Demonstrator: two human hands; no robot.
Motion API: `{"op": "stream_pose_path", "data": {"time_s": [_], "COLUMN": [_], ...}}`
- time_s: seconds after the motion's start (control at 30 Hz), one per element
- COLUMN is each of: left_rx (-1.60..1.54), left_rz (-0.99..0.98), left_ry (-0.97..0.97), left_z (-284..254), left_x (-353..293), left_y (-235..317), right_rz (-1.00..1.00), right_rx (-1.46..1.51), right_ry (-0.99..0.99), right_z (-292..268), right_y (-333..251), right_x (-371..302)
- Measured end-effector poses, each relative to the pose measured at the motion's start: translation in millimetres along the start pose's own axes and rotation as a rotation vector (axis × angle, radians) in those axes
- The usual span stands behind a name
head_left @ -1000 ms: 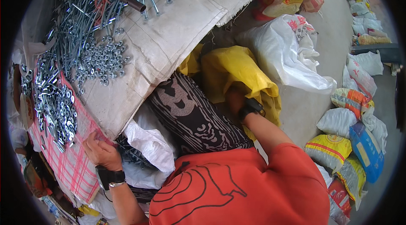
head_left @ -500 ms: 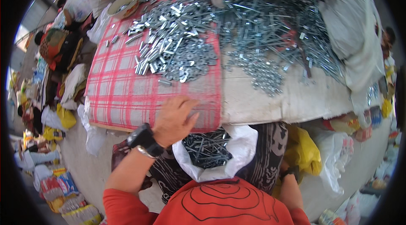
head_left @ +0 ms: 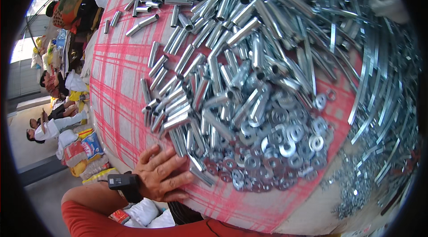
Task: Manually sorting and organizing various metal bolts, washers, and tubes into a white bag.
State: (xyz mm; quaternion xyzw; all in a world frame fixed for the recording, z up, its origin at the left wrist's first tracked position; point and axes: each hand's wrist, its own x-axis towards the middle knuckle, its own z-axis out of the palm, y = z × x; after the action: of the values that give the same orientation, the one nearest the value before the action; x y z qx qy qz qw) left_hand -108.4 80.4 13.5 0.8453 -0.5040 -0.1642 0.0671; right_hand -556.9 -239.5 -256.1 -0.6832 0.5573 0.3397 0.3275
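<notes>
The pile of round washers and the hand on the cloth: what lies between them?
In the head view, short metal tubes lie between the left hand and the washers, on the red checked cloth.

One view only: head cam, worn on the person's head, looks down and fwd, very close over the red-checked cloth (head_left: 120, 90) covering the table's near edge. Fisheye bends straight edges twd the rim; dark vignette rings the pic. Left hand (head_left: 161, 175) enters from the lower edge; floor w/ sacks falls away at left.
</notes>
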Motion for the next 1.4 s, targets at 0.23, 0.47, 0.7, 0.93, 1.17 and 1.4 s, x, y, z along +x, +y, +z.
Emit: {"op": "stream_pose_path", "data": {"time_s": [0.23,0.47,0.7,0.93,1.17,1.4], "left_rx": [-0.067,-0.002,0.035,0.127,0.183,0.164], "left_rz": [-0.001,0.098,0.070,0.095,0.148,0.198], "left_ry": [-0.018,-0.085,-0.055,-0.123,-0.200,-0.134], "left_z": [6.4,7.8,8.6,-5.4,1.9,6.1], "left_x": [-1.8,1.4,-1.3,-17.0,-72.6,-66.7], "left_y": [-5.5,-19.7,-16.0,-22.6,-36.9,-36.0], "right_rz": [0.050,0.012,0.045,0.158,0.302,0.336], "right_rx": [-0.080,-0.136,-0.126,-0.118,-0.073,-0.025], "right_ry": [-0.072,-0.106,-0.122,-0.144,-0.189,-0.171], "right_z": [-1.2,-26.6,-42.8,-34.5,15.0,43.4], "right_y": [-12.8,-41.1,-72.9,-37.4,30.7,20.4], "right_x": [-18.1,-34.3,-36.0,-52.8,-103.7,-132.4]}}
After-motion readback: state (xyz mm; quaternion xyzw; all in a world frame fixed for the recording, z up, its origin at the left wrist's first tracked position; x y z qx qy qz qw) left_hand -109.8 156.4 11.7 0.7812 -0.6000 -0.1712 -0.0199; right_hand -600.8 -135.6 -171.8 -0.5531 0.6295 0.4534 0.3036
